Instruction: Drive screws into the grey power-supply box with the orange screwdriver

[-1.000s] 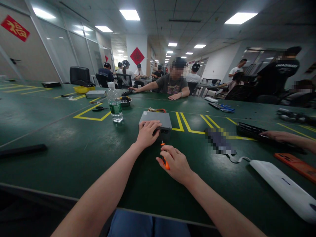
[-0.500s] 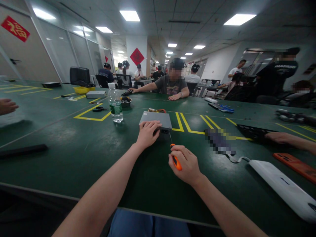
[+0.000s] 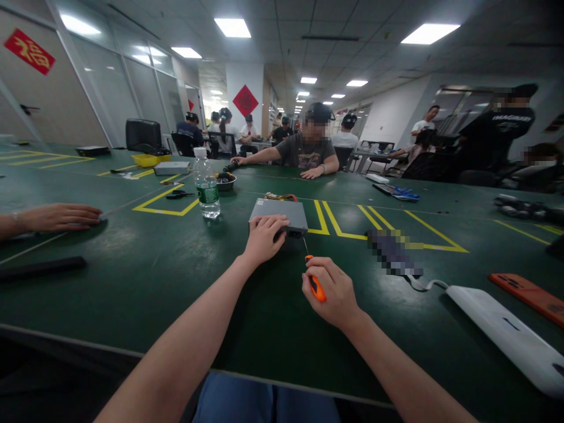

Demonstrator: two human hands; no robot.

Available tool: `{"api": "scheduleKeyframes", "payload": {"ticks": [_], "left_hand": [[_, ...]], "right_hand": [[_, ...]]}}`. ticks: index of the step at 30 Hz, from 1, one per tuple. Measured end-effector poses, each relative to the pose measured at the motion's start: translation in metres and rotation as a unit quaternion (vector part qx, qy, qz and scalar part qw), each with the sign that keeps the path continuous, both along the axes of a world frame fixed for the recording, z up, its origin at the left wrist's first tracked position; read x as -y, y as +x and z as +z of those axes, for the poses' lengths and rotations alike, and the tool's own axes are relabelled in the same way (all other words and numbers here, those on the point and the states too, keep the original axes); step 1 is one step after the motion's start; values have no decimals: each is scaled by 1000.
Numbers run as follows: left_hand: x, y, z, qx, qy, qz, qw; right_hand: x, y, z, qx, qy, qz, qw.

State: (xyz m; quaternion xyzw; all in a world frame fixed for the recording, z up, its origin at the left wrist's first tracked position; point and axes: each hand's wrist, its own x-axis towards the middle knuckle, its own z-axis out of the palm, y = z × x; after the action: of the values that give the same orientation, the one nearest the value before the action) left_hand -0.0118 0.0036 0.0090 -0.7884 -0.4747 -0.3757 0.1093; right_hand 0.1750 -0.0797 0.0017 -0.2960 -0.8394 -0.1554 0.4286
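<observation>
A grey computer power supply [image 3: 282, 209] lies on the green table in front of me, its bundled coloured cables at the far side. My left hand [image 3: 265, 238] grips its near left part, fingers over the top and thumb down by the front face. In my right hand [image 3: 331, 289] is a screwdriver [image 3: 316, 288] with an orange and black handle, fingers closed round it. Its thin shaft points up and away to the lower right corner of the power supply's near face. Whether the tip sits in a screw is too small to tell.
Left of the power supply stands a water bottle [image 3: 207, 187], with a metal bowl [image 3: 225, 181] behind it. A white power bank-like device [image 3: 497, 335] and an orange phone [image 3: 529, 294] lie right. Another person's hand [image 3: 64, 217] rests at left; a person [image 3: 308, 147] sits opposite.
My hands, the screwdriver and the power supply stay nearly in place. At right, another person's hand and the black panel have left view. The hand at left has reached further in over the table.
</observation>
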Motion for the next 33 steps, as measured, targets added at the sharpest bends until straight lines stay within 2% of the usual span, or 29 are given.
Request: {"api": "scheduleKeyframes", "payload": {"ticks": [12,20,26,29,33], "left_hand": [[-2,-1,0,0,-7,-4,1000],[-1,-2,-1,0,3,-8,1000],[-1,-2,0,-1,3,-6,1000],[-1,-1,0,0,-4,-1,1000],[-1,-1,0,-1,-6,0,1000]], "right_hand": [[1,1,0,-2,-7,-1,1000],[6,0,6,35,-31,3,999],[7,3,3,42,12,-84,995],[6,3,0,63,38,-58,996],[5,2,-1,60,30,-28,997]]}}
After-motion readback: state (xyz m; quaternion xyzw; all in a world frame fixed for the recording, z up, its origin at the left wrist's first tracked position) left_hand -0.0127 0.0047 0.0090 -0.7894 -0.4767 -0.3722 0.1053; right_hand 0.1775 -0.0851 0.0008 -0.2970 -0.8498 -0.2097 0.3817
